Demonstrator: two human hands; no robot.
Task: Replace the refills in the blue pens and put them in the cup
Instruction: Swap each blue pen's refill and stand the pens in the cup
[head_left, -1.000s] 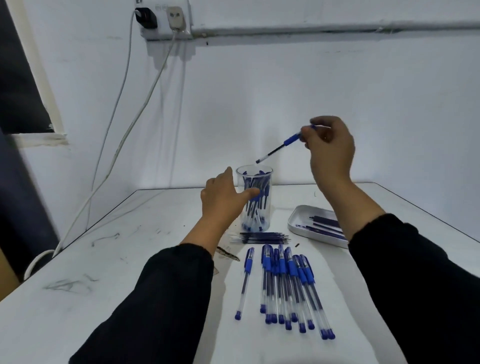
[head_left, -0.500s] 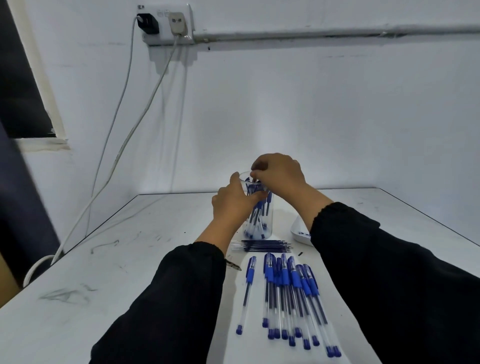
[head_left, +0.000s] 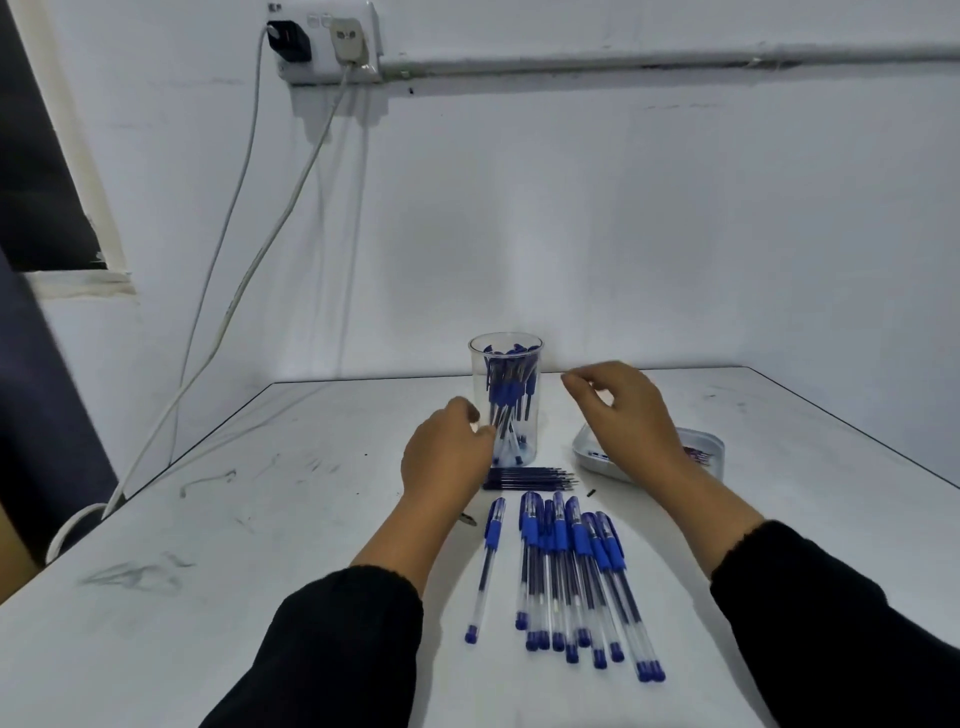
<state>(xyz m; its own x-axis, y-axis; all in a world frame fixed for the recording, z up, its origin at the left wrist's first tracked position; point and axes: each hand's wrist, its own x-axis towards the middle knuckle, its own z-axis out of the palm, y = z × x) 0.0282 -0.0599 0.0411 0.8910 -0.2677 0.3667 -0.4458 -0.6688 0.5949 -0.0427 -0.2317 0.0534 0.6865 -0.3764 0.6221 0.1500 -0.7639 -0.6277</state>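
A clear plastic cup (head_left: 531, 364) stands at the middle of the white table and holds several blue pens upright. My left hand (head_left: 445, 457) hovers by the cup's lower left side, thumb tip at its wall, fingers loosely curled and empty. My right hand (head_left: 626, 421) hangs to the right of the cup, fingers relaxed, holding nothing. A row of several capped blue pens (head_left: 569, 571) lies in front of me, with one pen (head_left: 487, 564) apart on the left. A bundle of dark refills (head_left: 530, 478) lies just in front of the cup.
A white tray (head_left: 712, 448) with a few dark refills sits at the right, partly behind my right wrist. A small dark bit (head_left: 590, 491) lies near the refills. Cables (head_left: 228, 291) drop from a wall socket (head_left: 327, 41) past the table's left edge.
My right hand carried a pen from above down into the cup, let it go and drew back to the right. My left hand slid down from the cup's rim.
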